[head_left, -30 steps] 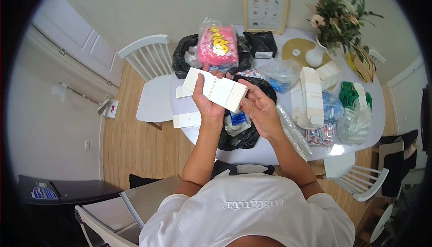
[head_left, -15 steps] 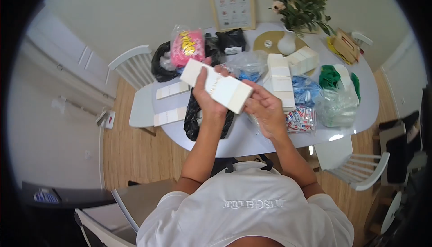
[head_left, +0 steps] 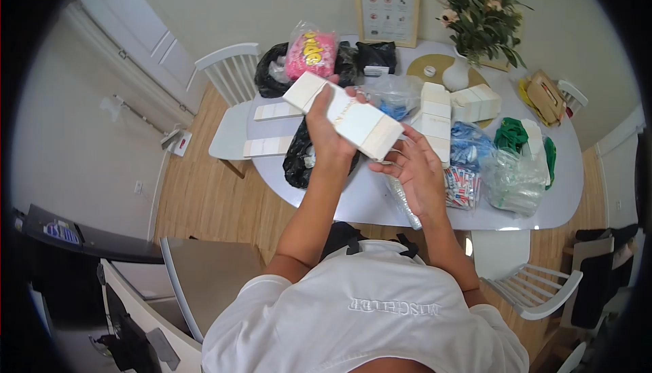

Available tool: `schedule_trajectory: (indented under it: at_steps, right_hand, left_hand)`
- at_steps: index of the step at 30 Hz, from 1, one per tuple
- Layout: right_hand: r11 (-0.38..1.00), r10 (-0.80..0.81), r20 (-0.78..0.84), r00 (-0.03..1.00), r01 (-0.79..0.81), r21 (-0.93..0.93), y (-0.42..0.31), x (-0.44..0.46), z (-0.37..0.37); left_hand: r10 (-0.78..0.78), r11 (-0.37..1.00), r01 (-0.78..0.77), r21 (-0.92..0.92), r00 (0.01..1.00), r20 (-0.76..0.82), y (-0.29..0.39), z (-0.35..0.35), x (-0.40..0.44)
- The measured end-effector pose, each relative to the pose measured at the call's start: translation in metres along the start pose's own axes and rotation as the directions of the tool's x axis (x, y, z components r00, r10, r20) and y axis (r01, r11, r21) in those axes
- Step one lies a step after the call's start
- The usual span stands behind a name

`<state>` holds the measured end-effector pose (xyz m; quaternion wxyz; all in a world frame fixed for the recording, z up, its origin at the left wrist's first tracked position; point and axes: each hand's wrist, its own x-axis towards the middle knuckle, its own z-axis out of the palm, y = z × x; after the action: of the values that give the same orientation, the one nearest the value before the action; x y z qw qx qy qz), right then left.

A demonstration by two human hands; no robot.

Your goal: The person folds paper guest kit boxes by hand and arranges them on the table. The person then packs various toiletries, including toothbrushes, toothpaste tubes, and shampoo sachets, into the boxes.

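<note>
A long white box (head_left: pixel 353 118) with faint gold lettering is held tilted above the table, in the grip of my left hand (head_left: pixel 327 132). Its thumb crosses the near face and its fingers wrap the far side. My right hand (head_left: pixel 422 176) is just beside the box's lower right end, fingers apart and slightly curled; whether a fingertip touches the box I cannot tell. Under the left forearm sits a black plastic bag (head_left: pixel 297 162). To the right of my hands lie a row of white boxes (head_left: pixel 435 111) and a clear bag of small red, white and blue packets (head_left: pixel 462 188).
More white boxes lie on the table (head_left: pixel 316 202) at left (head_left: pixel 268 147) and near the vase (head_left: pixel 456 74). A pink bag (head_left: pixel 312 54), blue plastic (head_left: pixel 472 143), green bundles (head_left: pixel 511 135) and a framed sign (head_left: pixel 388 9) are around. White chairs (head_left: pixel 231 125) flank the table.
My right hand has loosened from the box's lower end, its fingers now more spread. The left hand still holds the box. The camera view has shifted, so the table sits further right.
</note>
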<state>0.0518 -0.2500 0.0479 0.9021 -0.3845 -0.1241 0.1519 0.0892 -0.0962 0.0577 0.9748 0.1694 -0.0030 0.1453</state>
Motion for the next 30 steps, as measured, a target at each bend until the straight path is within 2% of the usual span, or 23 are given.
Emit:
schedule_trajectory:
  at_steps: [1, 2, 7, 10, 13, 15, 17, 19, 21, 24, 30]
  right_hand:
    - [1.000, 0.029, -0.029, 0.999, -0.029, -0.004, -0.003, -0.003, 0.007]
    - [0.989, -0.059, -0.037, 0.998, 0.053, -0.140, 0.000, -0.005, 0.010]
    - [0.993, -0.071, -0.007, 0.997, 0.070, -0.099, -0.005, -0.009, 0.012]
    - [0.992, -0.103, 0.004, 0.995, 0.103, -0.067, -0.013, -0.015, 0.021]
    - [0.972, -0.151, 0.058, 0.987, 0.159, -0.173, -0.022, -0.019, 0.031]
    - [0.931, -0.285, 0.114, 0.952, 0.303, -0.202, -0.022, -0.021, 0.038]
    - [0.910, -0.327, 0.160, 0.931, 0.356, -0.211, -0.022, -0.021, 0.037]
    - [0.891, -0.355, 0.218, 0.909, 0.399, -0.215, -0.023, -0.020, 0.036]
    - [0.878, -0.364, 0.336, 0.869, 0.440, -0.187, -0.025, -0.019, 0.033]
    - [0.885, -0.364, 0.360, 0.859, 0.439, -0.153, -0.025, -0.017, 0.032]
    - [0.899, -0.362, 0.250, 0.898, 0.407, -0.164, -0.032, -0.017, 0.042]
  left_hand:
    - [0.003, 0.999, -0.005, 0.038, 1.000, 0.031, -0.001, -0.001, -0.002]
    - [-0.021, 0.999, 0.021, 0.034, 1.000, 0.020, -0.002, -0.001, -0.005]
    - [-0.075, 0.997, 0.075, -0.004, 0.997, 0.007, 0.001, 0.001, -0.006]
    - [-0.301, 0.939, 0.280, -0.200, 0.950, -0.084, 0.005, 0.002, -0.004]
    - [-0.382, 0.907, 0.359, -0.221, 0.921, -0.074, 0.006, 0.003, -0.007]
    - [-0.404, 0.902, 0.382, -0.201, 0.911, -0.079, 0.008, 0.004, -0.008]
    - [-0.552, 0.803, 0.536, -0.259, 0.834, 0.016, 0.010, 0.006, -0.009]
    - [-0.544, 0.803, 0.535, -0.262, 0.838, 0.043, 0.011, 0.011, -0.013]
    - [-0.621, 0.712, 0.625, -0.321, 0.773, 0.129, 0.012, 0.012, -0.013]
    - [-0.627, 0.704, 0.636, -0.315, 0.766, 0.143, 0.012, 0.009, -0.011]
    - [-0.623, 0.739, 0.611, -0.283, 0.780, 0.059, 0.012, 0.018, -0.009]
